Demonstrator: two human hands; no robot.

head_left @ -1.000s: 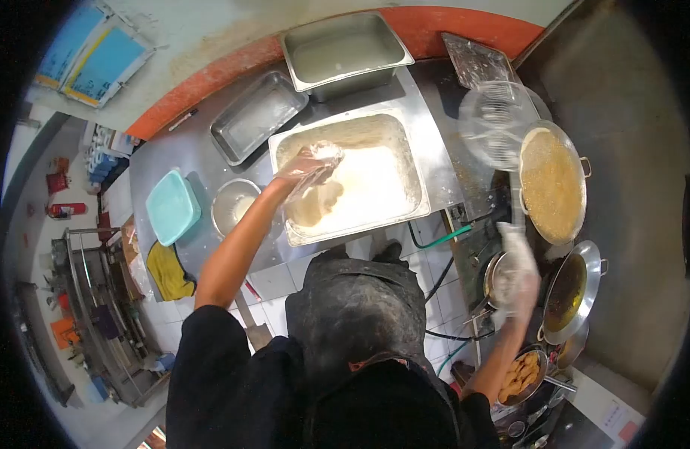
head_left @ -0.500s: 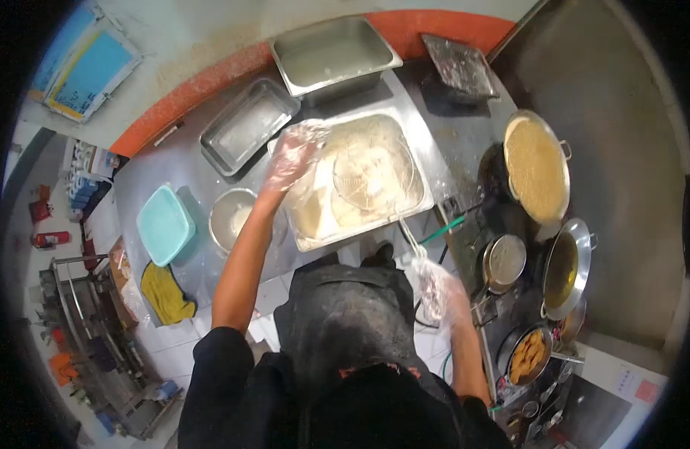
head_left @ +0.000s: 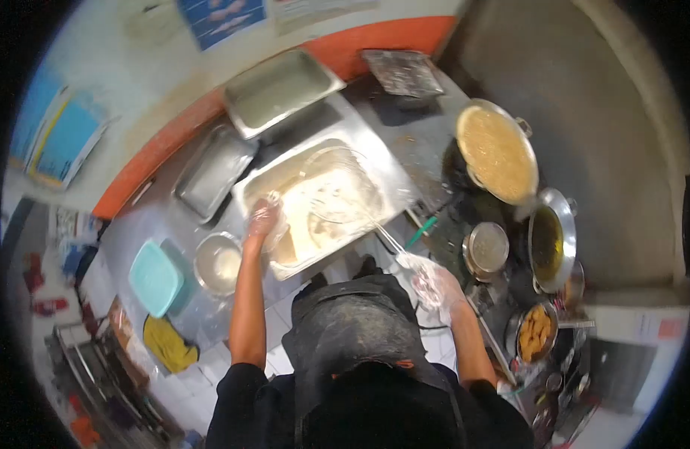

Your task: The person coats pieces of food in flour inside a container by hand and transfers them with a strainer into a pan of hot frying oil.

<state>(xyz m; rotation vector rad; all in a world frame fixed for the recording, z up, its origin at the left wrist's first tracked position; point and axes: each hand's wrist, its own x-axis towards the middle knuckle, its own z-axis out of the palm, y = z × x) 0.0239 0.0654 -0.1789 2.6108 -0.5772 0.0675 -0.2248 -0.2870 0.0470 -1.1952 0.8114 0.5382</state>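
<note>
A steel tray point(head_left: 333, 243) on the metal table holds pale flour. My right hand point(head_left: 427, 280), in a clear plastic glove, is wrapped round the long handle of a wire skimmer point(head_left: 337, 196), whose round mesh head lies over the flour. My left hand point(head_left: 264, 217), also gloved, is at the tray's left side; its fingers are blurred and partly covered by loose plastic, so their closing is unclear. Just left of the tray is a steel bowl point(head_left: 219, 263) with something pale in it.
Two empty steel pans point(head_left: 281, 93) point(head_left: 214, 172) stand behind. A teal basin point(head_left: 156, 278) and yellow cloth point(head_left: 167, 346) are at left. Along the right are a wok of bubbling oil point(head_left: 497, 153), a darker oil wok point(head_left: 547, 247) and a pan of fried pieces point(head_left: 536, 334).
The skimmer has come from beside the bubbling wok into the flour tray, with my right hand moving left. My left hand has moved lower along the tray's left side. The view has turned.
</note>
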